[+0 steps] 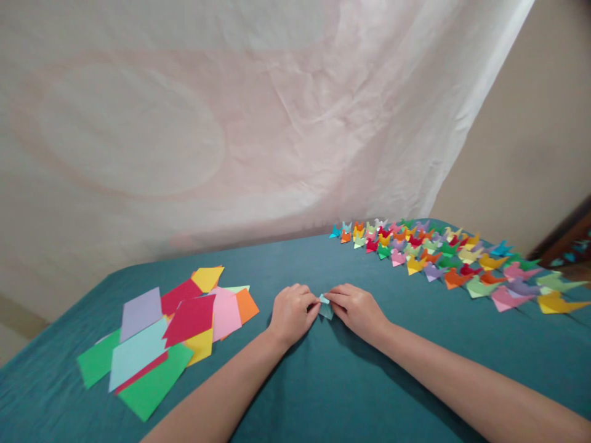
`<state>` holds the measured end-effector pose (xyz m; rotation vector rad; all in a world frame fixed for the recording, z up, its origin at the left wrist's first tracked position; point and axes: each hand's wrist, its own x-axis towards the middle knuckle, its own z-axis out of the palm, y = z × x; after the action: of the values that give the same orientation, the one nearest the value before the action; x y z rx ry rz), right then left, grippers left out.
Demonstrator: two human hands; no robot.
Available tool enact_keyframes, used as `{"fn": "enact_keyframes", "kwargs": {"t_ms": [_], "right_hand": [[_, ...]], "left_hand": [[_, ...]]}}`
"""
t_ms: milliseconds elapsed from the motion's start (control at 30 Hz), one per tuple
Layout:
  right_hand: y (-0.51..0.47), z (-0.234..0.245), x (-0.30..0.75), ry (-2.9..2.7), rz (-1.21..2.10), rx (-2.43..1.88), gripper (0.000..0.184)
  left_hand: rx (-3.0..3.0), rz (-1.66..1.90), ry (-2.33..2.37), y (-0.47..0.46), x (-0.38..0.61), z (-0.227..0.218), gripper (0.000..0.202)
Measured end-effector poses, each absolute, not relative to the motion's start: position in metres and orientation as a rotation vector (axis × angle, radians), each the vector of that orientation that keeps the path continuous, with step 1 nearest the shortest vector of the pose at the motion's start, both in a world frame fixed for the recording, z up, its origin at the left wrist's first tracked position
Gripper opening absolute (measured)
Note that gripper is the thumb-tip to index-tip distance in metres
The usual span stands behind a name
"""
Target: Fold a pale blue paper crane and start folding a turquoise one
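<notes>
Between my two hands is a small folded piece of light blue paper [325,309], just above or on the table at the middle front. My left hand [294,314] pinches its left edge with thumb and fingers. From the other side, my right hand [359,309] pinches the right edge near the top. The fingertips cover parts of the paper, so its full folded shape is hidden.
Loose coloured paper sheets [152,351] lie in an overlapping pile on the left. Rows of folded paper birds [431,272] stand at the back right. A teal cloth [277,264] covers the table, and a pale curtain [258,123] hangs behind it.
</notes>
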<state>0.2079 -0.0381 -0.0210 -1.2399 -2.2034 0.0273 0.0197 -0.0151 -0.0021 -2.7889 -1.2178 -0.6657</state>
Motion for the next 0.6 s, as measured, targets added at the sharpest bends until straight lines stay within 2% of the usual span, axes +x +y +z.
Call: {"fn": "enact_keyframes", "kwargs": {"t_ms": [233, 400, 600], "right_hand": [[-0.0442, -0.0151, 0.2022, -2.111, -0.041, -1.229, 0.022], [-0.0438, -0.0173, 0.2016, -2.085, -0.095, -1.175, 0.014], [-0.0426, -0.0185, 0.2021, -2.122, -0.118, -1.152, 0.014]], "left_hand": [[-2.805, -0.691, -1.249, -0.0142, 0.0201, -0.0022, 0.015], [-2.805, -0.676, -1.249, -0.0141, 0.0198, -0.0026, 0.014], [-2.811, -0.662, -1.256, -0.0142, 0.0198, -0.0021, 0.017]]}}
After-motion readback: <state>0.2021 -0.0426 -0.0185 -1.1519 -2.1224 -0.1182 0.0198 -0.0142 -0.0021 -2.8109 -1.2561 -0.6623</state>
